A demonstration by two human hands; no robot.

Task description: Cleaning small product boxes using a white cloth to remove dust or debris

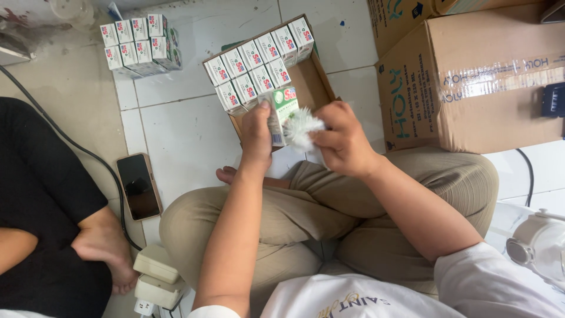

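1. the left hand (257,132) is closed around a small green-and-white carton (282,115), fingers wrapped along its narrow side, held in the air above the lap and just in front of the open cardboard tray (309,82).
2. the right hand (343,138) pinches a crumpled white cloth (303,126) against the carton's face.
3. the carton looks light and stiff but easy to dent; gripping its edges seems safest.
4. its long axis runs roughly away from the person, top end toward the tray of matching small boxes (253,68).
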